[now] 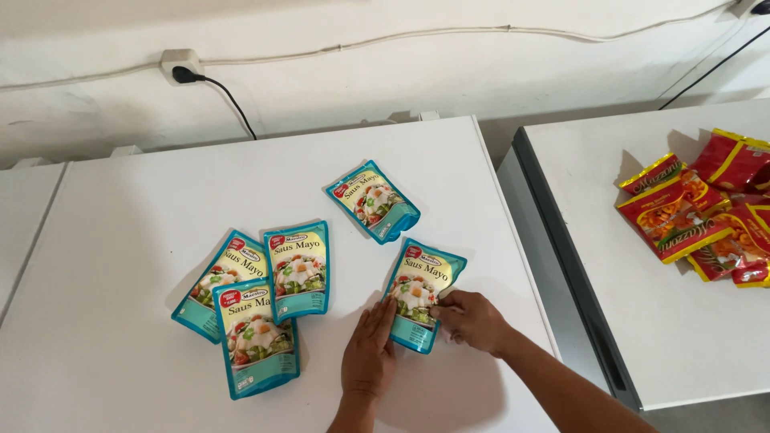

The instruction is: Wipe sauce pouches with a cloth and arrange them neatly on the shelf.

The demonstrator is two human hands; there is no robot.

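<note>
Teal sauce pouch [421, 290] with a salad picture, lying flat and slightly tilted on the white table [120, 240]. It lies near the table's right edge, toward the front.

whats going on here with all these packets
A person has both hands on one teal sauce pouch lying flat on a white table: left hand at its lower edge, right hand at its side. Three similar pouches overlap to the left, a fifth lies behind.
</note>
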